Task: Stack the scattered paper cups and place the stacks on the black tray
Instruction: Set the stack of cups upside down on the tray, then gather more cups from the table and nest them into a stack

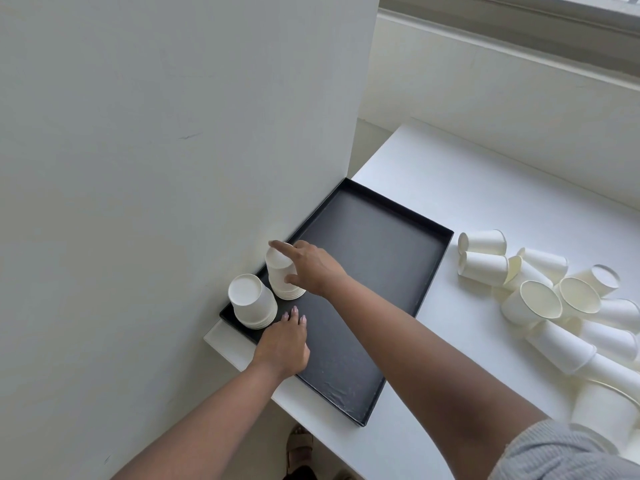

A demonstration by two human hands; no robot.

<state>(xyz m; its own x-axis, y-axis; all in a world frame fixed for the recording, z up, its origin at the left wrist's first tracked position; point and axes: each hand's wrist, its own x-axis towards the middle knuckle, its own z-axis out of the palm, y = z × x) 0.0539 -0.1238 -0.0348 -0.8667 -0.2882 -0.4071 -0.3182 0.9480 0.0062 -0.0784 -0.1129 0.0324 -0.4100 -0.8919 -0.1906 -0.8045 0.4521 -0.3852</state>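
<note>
A black tray lies on the white table against the wall. Two upside-down stacks of white paper cups stand in its near left corner: one stack nearest the corner, a second stack just behind it. My right hand reaches across the tray and rests on the second stack, index finger stretched over its top and thumb against its side. My left hand lies flat on the tray floor beside the first stack, fingers straight. Several loose cups lie scattered to the right of the tray.
A white wall rises directly along the tray's left side. The white table runs back to a window sill. A sandalled foot shows on the floor below the table's front edge.
</note>
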